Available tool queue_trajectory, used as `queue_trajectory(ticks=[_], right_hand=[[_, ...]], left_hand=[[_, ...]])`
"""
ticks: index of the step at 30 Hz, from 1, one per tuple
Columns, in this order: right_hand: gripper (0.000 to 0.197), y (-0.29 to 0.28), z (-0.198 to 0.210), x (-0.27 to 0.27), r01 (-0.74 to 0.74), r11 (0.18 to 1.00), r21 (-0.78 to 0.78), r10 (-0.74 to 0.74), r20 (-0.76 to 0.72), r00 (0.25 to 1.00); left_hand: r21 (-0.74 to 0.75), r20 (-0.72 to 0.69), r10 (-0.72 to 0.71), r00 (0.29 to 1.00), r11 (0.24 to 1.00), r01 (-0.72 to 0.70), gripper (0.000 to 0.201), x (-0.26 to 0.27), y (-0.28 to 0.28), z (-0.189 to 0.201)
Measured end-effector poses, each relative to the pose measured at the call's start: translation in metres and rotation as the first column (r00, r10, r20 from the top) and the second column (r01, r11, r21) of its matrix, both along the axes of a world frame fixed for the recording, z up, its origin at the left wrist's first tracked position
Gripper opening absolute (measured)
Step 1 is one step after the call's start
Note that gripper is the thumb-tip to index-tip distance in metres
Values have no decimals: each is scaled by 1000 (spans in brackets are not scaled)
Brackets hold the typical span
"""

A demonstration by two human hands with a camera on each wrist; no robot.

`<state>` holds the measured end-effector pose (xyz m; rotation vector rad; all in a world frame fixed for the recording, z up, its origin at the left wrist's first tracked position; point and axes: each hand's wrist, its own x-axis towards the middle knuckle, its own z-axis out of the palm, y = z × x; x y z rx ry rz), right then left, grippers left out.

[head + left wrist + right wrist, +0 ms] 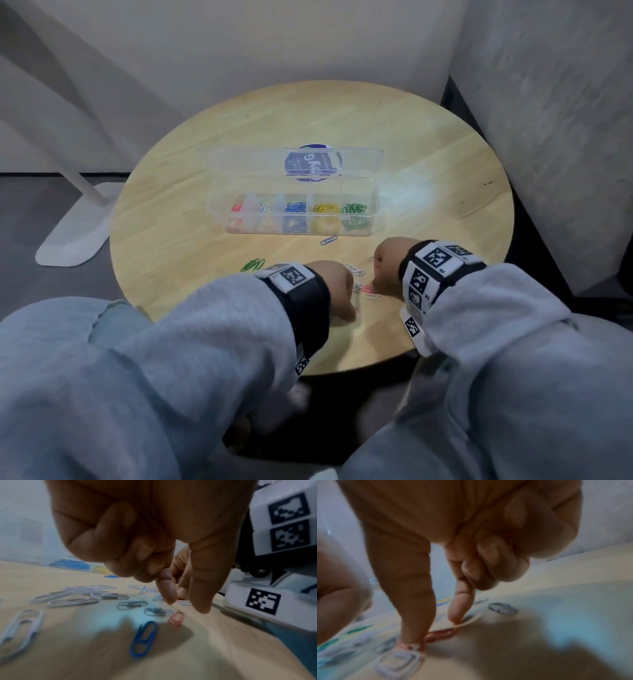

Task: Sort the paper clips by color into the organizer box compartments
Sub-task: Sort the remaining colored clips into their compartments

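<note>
The clear organizer box (373, 205) stands mid-table with its lid open behind; its compartments hold red, white, blue, yellow and green clips. My left hand (352, 312) points thumb and index finger (169, 596) down at the table, apart, with nothing between them; a blue clip (144, 638) and a red clip (175, 618) lie just below. My right hand (375, 284) sets thumb (412, 635) and index finger (458, 609) at the two ends of a red clip (443, 633) that lies on the table. Several white clips (356, 272) lie between my hands.
A loose blue clip (328, 240) lies in front of the box, and green clips (252, 264) lie left of my left wrist. The round wooden table (445, 154) sits in a corner of white walls. A white stand base (75, 233) is on the floor at left.
</note>
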<state>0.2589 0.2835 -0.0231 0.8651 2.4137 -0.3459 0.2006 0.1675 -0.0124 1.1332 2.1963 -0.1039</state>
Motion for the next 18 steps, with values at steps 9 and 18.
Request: queue_trajectory(ticks=[9,18], right_hand=[[11,-3,-2,-4,-60,998,16,60,13,998],[11,-6,-7,-9,-100,995,8,100,48,994]], left_hand=[[-57,-74,-57,996,997,53,17,0,2,-9],[-32,-36,-33,999,999,32,20,-4,0,-10]])
